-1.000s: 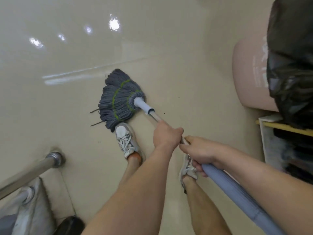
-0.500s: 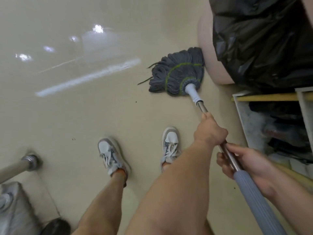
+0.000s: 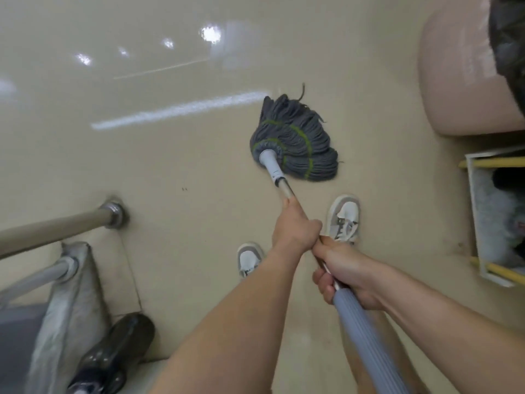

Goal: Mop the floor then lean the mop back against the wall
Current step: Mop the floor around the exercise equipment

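The mop's grey string head (image 3: 295, 143), banded in green, lies flat on the beige floor (image 3: 170, 172) ahead of my feet. Its metal shaft runs back toward me and ends in a ribbed blue-grey grip (image 3: 366, 336). My left hand (image 3: 295, 226) is wrapped around the bare metal shaft, lower down the handle. Just behind it, my right hand (image 3: 346, 274) grips the handle where the metal meets the blue-grey grip. My two white sneakers (image 3: 343, 217) stand behind the mop head.
A pink bin (image 3: 460, 75) lined with a black bag (image 3: 508, 46) stands at the upper right. Below it is a white shelf unit with yellow rails (image 3: 477, 217). Metal rails (image 3: 56, 226) and a dark rubber boot (image 3: 113, 356) sit at the lower left.
The mop head has swung from beside the pink bin back toward the middle of the floor, nearer my feet. My hands have closed up together on the handle.
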Tool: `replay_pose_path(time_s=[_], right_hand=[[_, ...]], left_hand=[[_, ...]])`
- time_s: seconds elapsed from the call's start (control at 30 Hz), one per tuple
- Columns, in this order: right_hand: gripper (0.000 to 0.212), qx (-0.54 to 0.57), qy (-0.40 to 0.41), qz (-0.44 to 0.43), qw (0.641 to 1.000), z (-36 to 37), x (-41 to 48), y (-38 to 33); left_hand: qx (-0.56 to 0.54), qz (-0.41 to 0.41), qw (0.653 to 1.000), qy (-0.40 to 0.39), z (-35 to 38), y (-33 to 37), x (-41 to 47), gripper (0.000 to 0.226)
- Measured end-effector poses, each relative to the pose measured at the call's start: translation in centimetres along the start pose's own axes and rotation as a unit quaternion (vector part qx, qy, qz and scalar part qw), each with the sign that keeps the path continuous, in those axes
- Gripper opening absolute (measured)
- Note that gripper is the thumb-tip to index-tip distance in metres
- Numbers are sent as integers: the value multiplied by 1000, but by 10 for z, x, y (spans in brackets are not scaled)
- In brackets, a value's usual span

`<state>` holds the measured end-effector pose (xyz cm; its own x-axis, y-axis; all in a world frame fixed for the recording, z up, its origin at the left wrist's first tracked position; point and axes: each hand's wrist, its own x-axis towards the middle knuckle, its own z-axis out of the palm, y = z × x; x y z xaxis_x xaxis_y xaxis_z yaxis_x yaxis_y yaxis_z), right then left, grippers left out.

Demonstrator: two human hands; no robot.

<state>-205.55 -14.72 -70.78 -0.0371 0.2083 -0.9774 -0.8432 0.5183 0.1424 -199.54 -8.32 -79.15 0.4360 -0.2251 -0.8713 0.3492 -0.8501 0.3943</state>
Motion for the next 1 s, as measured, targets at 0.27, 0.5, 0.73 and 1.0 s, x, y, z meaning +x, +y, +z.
replay_pose_path(time_s=[0.27, 0.5, 0.73, 1.0], right_hand=[[34, -446, -29, -37, 894, 156, 53, 51], [63, -751, 0, -45, 659, 196, 43, 39], [41, -743, 66, -105, 658, 105, 24, 52], [17, -596, 147, -117, 781, -91, 11, 79]], left_hand=[[-114, -125, 979, 113, -96, -171, -32, 26], [-278, -202, 921, 182, -91, -206, -48, 18], [-258, -162, 937, 171, -20, -158, -50, 18], [-137, -83, 983, 84, 127, -46, -55, 29]])
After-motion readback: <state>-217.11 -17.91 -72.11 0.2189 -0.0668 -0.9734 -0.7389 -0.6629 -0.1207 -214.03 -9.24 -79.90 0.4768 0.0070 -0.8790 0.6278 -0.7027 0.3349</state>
